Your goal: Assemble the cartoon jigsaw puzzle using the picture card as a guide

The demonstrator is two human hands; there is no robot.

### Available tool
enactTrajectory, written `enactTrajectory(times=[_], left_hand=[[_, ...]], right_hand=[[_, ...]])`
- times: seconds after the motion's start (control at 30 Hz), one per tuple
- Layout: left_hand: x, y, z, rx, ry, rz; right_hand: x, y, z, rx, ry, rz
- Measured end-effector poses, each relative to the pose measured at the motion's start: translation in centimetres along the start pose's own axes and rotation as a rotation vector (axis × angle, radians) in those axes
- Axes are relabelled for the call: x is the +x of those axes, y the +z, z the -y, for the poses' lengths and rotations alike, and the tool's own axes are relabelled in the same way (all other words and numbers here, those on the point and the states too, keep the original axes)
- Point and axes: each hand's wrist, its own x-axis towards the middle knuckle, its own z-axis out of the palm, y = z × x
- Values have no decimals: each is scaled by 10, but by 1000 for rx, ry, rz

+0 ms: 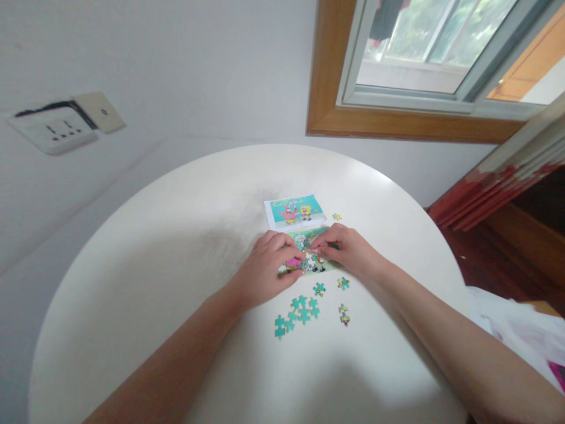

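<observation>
A partly assembled jigsaw puzzle [321, 266] with cartoon figures lies in the middle of the table, between my hands. My left hand [274, 263] rests over its left side, thumb and fingers apart and fingertips touching it. From the right, my right hand [342, 246] reaches over the puzzle with thumb and index finger pinched, seemingly on a small puzzle piece that the fingers mostly hide. Just behind the puzzle is a picture card [295, 211] showing similar cartoon figures on blue. Several loose teal puzzle pieces [303, 315] lie in front of my left hand.
More loose pieces lie about: one patterned piece [344, 284] near my right wrist, a yellowish piece [344, 314] closer to me, another piece [336, 217] beside the card. The round white table [145, 277] stands against a wall with an outlet [57, 129] and a window.
</observation>
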Motion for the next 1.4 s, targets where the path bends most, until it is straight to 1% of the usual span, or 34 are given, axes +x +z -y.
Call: enactTrajectory(times=[0.17, 0.43, 0.63, 0.77, 1.07, 1.4], left_hand=[[1, 0, 0, -4, -8, 6], [1, 0, 0, 5, 8, -6], [1, 0, 0, 5, 4, 1], [1, 0, 0, -1, 7, -2], [2, -2, 0, -14, -1, 22], [2, -2, 0, -18, -6, 16]], right_hand=[[-1, 0, 2, 14, 31, -1], [-2, 0, 4, 20, 39, 4], [0, 3, 8, 52, 0, 30], [1, 4, 9, 52, -17, 22], [3, 8, 3, -6, -116, -21], [4, 8, 0, -99, -164, -23]])
